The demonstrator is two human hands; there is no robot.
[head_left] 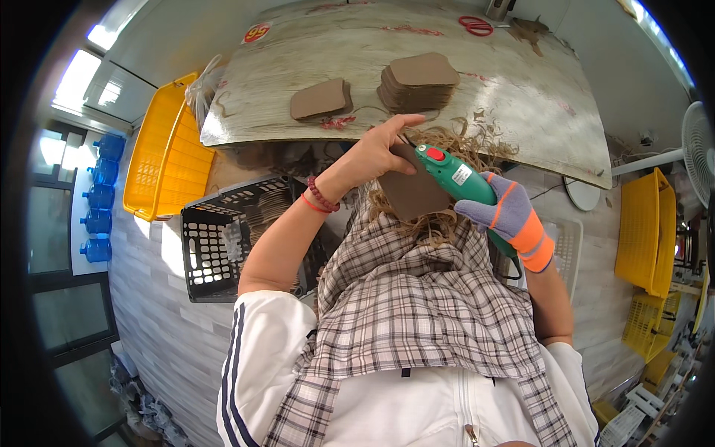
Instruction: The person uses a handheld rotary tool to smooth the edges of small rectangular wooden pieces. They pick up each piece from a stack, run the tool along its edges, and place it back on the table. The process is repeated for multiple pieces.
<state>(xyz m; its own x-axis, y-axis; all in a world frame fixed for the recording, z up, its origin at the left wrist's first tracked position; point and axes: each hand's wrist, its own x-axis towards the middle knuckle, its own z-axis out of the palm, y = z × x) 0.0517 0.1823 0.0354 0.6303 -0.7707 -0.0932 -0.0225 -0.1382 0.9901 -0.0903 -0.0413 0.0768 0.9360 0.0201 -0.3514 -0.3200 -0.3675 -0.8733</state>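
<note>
My bare left hand [378,151], with a beaded bracelet at the wrist, grips the upper edge of a flat brown piece [418,192] over my lap. The piece is a thin slab; its material I cannot tell for sure. In my right hand [514,212], in a grey and orange glove, is a green handheld power tool [463,179] with a red switch. Its narrow tip meets or nearly meets the piece's upper edge, by my left fingers. Curled brown shavings [477,141] lie at the table edge and on my plaid apron [417,298].
On the table [298,56] stand a tall stack of brown pieces [418,78] and a lower stack [320,99]. Red-handled scissors [475,26] lie at the back. A black crate [216,249] holding brown pieces and a yellow basket [167,149] are at left. More yellow baskets [644,231] stand right.
</note>
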